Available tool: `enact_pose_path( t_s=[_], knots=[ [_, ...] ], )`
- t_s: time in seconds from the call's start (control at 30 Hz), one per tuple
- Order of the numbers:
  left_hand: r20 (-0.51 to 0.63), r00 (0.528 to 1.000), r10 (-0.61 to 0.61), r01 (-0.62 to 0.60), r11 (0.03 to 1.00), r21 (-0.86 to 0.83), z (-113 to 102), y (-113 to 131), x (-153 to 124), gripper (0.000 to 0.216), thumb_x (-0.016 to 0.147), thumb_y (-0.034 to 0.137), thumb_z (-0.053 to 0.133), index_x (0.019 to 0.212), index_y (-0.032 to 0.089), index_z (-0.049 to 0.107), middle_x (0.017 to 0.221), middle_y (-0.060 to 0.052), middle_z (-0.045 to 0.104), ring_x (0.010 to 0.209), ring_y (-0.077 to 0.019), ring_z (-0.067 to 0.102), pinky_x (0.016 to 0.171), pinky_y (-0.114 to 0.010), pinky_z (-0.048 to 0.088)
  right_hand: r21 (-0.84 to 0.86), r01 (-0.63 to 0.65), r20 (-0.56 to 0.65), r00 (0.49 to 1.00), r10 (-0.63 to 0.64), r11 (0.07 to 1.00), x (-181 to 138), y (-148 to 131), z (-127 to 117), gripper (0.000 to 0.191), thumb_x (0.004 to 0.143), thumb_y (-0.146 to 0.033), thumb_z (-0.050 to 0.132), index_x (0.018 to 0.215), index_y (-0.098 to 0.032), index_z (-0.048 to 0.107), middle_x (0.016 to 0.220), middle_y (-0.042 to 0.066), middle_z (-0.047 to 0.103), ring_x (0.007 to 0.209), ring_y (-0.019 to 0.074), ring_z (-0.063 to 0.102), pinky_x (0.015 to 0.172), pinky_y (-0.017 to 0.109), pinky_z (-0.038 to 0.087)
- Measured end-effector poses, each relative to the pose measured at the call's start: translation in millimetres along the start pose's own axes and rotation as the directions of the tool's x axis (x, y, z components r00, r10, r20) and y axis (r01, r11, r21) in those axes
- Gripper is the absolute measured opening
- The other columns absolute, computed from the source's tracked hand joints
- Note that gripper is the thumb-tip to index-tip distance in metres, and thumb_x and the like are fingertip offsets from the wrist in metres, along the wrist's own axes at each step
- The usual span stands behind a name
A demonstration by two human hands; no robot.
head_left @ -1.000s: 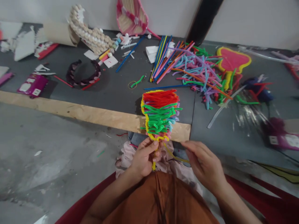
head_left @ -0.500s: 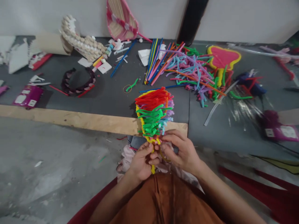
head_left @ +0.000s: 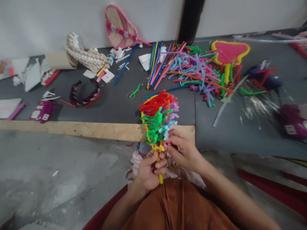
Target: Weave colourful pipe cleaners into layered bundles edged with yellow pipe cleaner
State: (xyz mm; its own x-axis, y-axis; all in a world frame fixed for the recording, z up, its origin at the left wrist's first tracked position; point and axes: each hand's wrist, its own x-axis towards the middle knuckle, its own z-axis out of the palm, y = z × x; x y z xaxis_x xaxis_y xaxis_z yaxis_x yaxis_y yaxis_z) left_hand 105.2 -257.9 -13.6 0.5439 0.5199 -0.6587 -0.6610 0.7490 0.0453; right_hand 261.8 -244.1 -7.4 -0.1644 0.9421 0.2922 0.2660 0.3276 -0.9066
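A fan-shaped pipe-cleaner piece (head_left: 157,119) stands upright before me at the table's front edge. Its bristling rows are red, green, purple and light blue, with a yellow border on the left. My left hand (head_left: 150,169) is closed round the yellow stem below it, whose tip shows under the fingers. At the lower right of the piece, the fingertips of my right hand (head_left: 181,148) pinch the short pink pipe-cleaner ends. A yellowish loop hangs beneath the right fingers, partly hidden.
Loose pipe cleaners (head_left: 192,70) lie heaped on the dark table (head_left: 115,108). Nearby are a pink-and-yellow fan (head_left: 231,52), a braided headband (head_left: 83,94), a purple packet (head_left: 42,111) and a shell-covered piece (head_left: 87,52). A pink-rimmed fan (head_left: 121,27) leans on the wall.
The view has shifted, and more of the table's left side shows. My right fingertips have drawn closer together against the pipe-cleaner ends. My left hand keeps its hold on the stem.
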Motion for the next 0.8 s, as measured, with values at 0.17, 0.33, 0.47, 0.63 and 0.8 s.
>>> enact_pose_path(
  t_s=[0.17, 0.33, 0.47, 0.63, 0.8],
  knots=[
    [-0.049, 0.999, 0.024, -0.025, 1.000, -0.007, -0.5, 0.1, 5.0, 0.022, 0.063, 0.010, 0.080, 0.072, 0.012, 0.060, 0.065, 0.003, 0.055, 0.044, 0.0003, 0.040, 0.037, -0.006, 0.025, -0.196, -0.107, -0.048, 0.994, 0.099, 0.975, 0.3, -3.3, 6.8, 0.011, 0.082, -0.010, 0.052, 0.080, -0.018, 0.059, 0.086, 0.006, 0.058, 0.077, 0.0160, 0.057, 0.066, 0.027, 0.048],
    [-0.040, 0.999, 0.024, -0.026, 0.997, -0.074, 3.2, 0.6, 6.1, 0.016, 0.070, 0.010, 0.075, 0.074, 0.011, 0.060, 0.066, 0.002, 0.057, 0.044, -0.0004, 0.044, 0.036, -0.006, 0.027, -0.080, -0.053, 0.012, 0.998, 0.054, 0.995, 2.5, 0.3, 4.5, 0.012, 0.084, -0.011, 0.051, 0.082, -0.019, 0.060, 0.086, 0.006, 0.058, 0.081, 0.0169, 0.058, 0.069, 0.028, 0.049],
    [-0.060, 0.998, 0.015, -0.023, 0.992, -0.125, 7.6, -0.7, 4.1, 0.008, 0.080, 0.015, 0.069, 0.081, 0.012, 0.062, 0.067, 0.002, 0.058, 0.043, -0.0003, 0.046, 0.035, -0.006, 0.028, -0.089, -0.001, 0.032, 0.999, 0.004, 0.996, 2.3, 2.3, 1.8, 0.013, 0.085, -0.010, 0.050, 0.087, -0.020, 0.059, 0.092, 0.007, 0.058, 0.089, 0.0179, 0.059, 0.075, 0.030, 0.050],
    [-0.071, 0.997, -0.033, 0.018, 0.980, -0.199, 8.6, -1.2, 2.1, 0.008, 0.085, 0.016, 0.064, 0.080, 0.011, 0.062, 0.066, 0.003, 0.057, 0.040, 0.0016, 0.045, 0.034, -0.006, 0.027, -0.237, -0.048, -0.063, 0.997, 0.034, 0.970, 2.9, -3.0, 8.3, 0.013, 0.082, -0.009, 0.048, 0.079, -0.020, 0.054, 0.087, 0.007, 0.057, 0.081, 0.0181, 0.058, 0.068, 0.029, 0.050],
    [-0.069, 0.997, -0.033, 0.017, 0.976, -0.218, 8.1, 0.2, 3.3, 0.012, 0.089, 0.016, 0.057, 0.080, 0.011, 0.062, 0.063, 0.003, 0.056, 0.038, 0.0006, 0.045, 0.033, -0.007, 0.027, -0.264, -0.069, -0.061, 0.997, 0.055, 0.962, 6.5, -2.2, 12.5, 0.012, 0.079, -0.009, 0.049, 0.076, -0.019, 0.055, 0.082, 0.005, 0.058, 0.071, 0.0159, 0.057, 0.062, 0.026, 0.048]
  ],
)
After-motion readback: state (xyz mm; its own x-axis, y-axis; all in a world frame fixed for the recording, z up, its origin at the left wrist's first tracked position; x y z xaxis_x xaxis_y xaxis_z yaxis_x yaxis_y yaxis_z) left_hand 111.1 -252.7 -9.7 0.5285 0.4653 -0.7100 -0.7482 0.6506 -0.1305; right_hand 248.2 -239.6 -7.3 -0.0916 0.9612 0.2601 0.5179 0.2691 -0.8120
